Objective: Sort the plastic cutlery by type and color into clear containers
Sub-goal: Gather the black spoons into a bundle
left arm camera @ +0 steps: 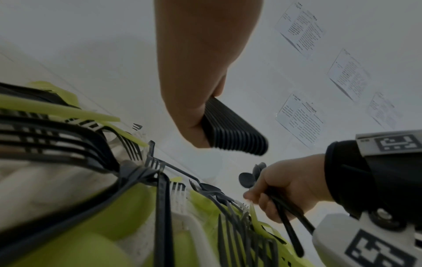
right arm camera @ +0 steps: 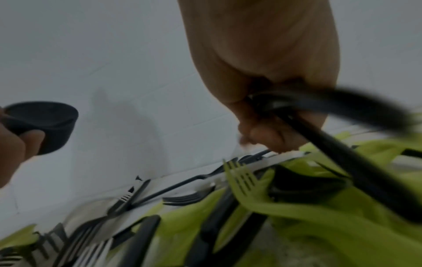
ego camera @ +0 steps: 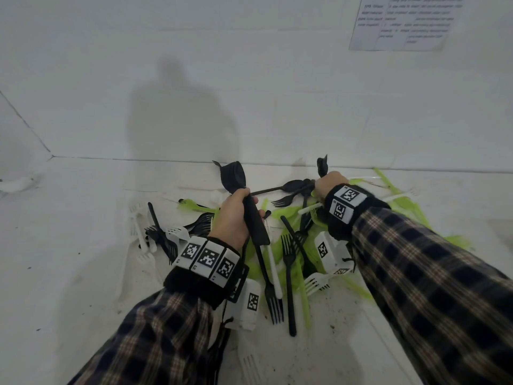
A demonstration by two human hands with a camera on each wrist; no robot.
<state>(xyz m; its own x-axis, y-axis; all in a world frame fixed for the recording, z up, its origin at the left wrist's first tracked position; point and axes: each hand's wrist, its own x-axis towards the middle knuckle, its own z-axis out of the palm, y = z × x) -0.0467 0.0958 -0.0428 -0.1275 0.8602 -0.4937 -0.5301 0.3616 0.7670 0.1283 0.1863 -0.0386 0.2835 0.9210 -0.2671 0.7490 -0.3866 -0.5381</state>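
Black spoons (ego camera: pixel 244 201), nested for sorting, filled the left hand (ego camera: pixel 233 215)'s grip; the right hand (ego camera: pixel 329 184) clutched more above the cutlery pile (ego camera: pixel 291 245).

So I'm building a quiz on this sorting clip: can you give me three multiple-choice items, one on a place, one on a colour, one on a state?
1. Where does the loose cutlery pile lie?
A. on the white surface under both hands
B. inside a clear container
C. on a shelf on the wall

2. What colour is the stack of spoons in the left hand?
A. green
B. white
C. black

3. How is the right hand engaged?
A. flat and open on the pile
B. gripping a few black spoons
C. hanging idle, holding nothing

Answers: 1 A, the head view shows the pile spread on the white surface; 2 C, the nested stack is black in all views; 3 B, the left wrist view shows its fingers curled round black handles.
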